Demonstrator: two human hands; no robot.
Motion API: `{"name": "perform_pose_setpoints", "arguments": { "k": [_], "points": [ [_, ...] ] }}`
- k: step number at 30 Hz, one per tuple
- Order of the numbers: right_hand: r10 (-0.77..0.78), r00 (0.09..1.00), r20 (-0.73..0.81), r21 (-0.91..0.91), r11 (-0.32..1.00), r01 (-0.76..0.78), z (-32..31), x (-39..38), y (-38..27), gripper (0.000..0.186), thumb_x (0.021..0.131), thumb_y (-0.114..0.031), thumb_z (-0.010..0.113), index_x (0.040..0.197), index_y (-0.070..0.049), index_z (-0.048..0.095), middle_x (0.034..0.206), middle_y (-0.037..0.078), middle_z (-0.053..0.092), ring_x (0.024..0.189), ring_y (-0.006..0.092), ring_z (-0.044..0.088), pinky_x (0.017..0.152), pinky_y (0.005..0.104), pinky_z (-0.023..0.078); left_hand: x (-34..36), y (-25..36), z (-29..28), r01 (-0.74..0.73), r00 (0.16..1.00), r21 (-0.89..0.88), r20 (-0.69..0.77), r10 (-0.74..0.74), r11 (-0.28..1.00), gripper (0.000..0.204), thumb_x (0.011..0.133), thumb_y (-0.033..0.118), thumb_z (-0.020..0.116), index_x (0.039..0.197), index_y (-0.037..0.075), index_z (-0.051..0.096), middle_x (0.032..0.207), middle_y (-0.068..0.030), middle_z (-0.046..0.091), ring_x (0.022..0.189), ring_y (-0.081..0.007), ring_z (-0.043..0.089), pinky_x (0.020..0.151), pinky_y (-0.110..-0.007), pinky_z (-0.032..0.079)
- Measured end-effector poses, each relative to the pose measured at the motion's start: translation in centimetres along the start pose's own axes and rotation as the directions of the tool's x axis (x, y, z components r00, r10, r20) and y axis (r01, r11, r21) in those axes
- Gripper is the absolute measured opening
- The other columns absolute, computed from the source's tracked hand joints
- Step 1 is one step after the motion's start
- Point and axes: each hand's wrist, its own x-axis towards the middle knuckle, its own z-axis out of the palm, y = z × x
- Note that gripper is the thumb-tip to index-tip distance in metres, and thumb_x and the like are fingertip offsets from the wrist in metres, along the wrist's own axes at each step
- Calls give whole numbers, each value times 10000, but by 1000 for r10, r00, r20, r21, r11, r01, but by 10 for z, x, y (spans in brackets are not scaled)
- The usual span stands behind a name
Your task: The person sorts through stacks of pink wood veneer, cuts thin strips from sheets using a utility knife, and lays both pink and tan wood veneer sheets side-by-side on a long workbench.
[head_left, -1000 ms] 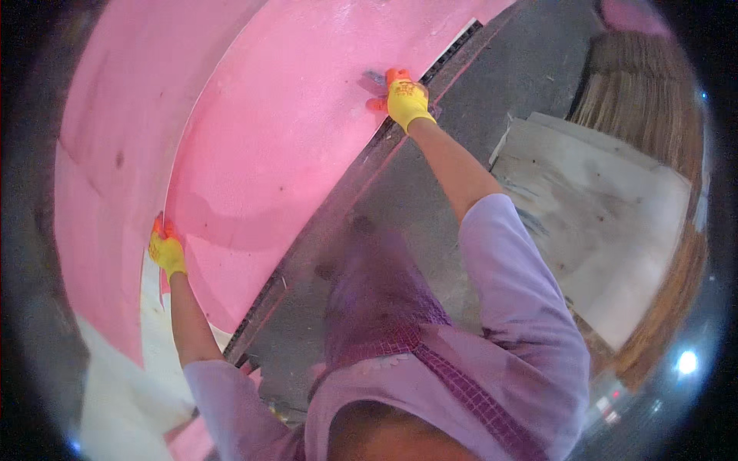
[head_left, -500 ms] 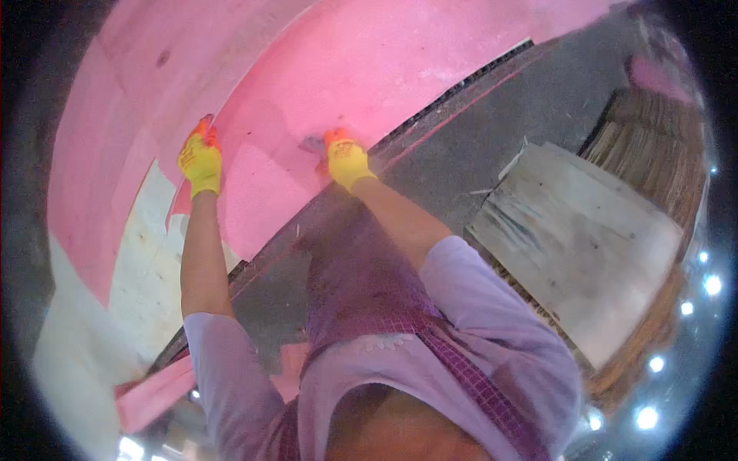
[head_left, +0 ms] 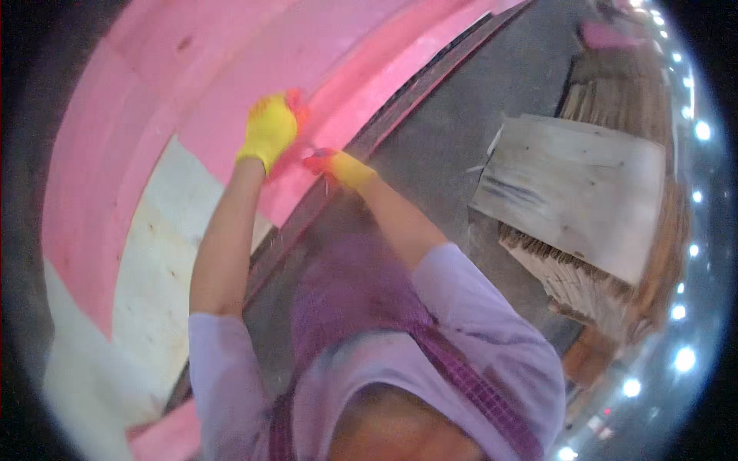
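My left hand [head_left: 270,127], in a yellow glove with orange fingertips, is closed on the raised edge of a pink sheet [head_left: 361,65]. Just right of it and lower, my right hand [head_left: 336,167], gloved alike, is closed around a small grey tool [head_left: 311,154] at the front edge of the pink layer, beside a dark rail [head_left: 415,92]; the tool is blurred and partly hidden. More pink sheets [head_left: 100,169] overlap to the left, with pale wooden sheets [head_left: 173,200] showing among them.
At the right, beyond the grey floor [head_left: 438,161], stands a stack of thin wooden sheets [head_left: 607,84] with a pale board [head_left: 569,192] lying on it. A pink piece [head_left: 165,430] is at the lower left, another [head_left: 603,34] at the far upper right.
Both hands have moved closer together: the left up and right along the sheet, the right down and left with the tool. The pink sheet's edge has lifted, and more pale wood shows.
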Motion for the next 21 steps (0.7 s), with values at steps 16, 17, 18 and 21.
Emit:
{"name": "perform_pose_setpoints", "arguments": {
  "k": [16,17,18,21],
  "points": [
    [-155,700,-697,532,543,650,-162,-120,-6,365,775,-115,651,1113,-12,562,996,104,620,954,243,589,840,381,487,-71,-22,88,100,985,-558,172,-3,824,405,829,109,583,1231,159,571,1068,-99,650,847,-175,620,812,-331,487],
    [-102,725,-681,560,567,605,-169,-127,10,367,779,-121,645,1118,-7,562,1016,108,617,957,243,588,854,387,480,-71,-35,85,75,983,-300,180,-21,951,450,825,73,516,1253,208,553,1189,-104,581,1020,-275,544,901,-382,443],
    [-49,747,-663,585,588,559,-175,-136,25,370,783,-128,640,1122,-1,561,1036,112,613,960,242,587,869,392,474,-73,-45,83,42,982,-18,183,-38,999,512,821,38,450,1276,257,536,1311,-110,512,1194,-374,467,990,-433,399],
    [-33,661,-749,499,629,596,-227,-152,118,372,816,-160,584,1136,26,549,1076,120,611,998,257,573,923,395,442,-85,-75,123,79,927,351,319,-199,933,595,803,32,435,1306,348,485,1415,-110,391,1270,-448,339,1023,-474,357]
  ]
}}
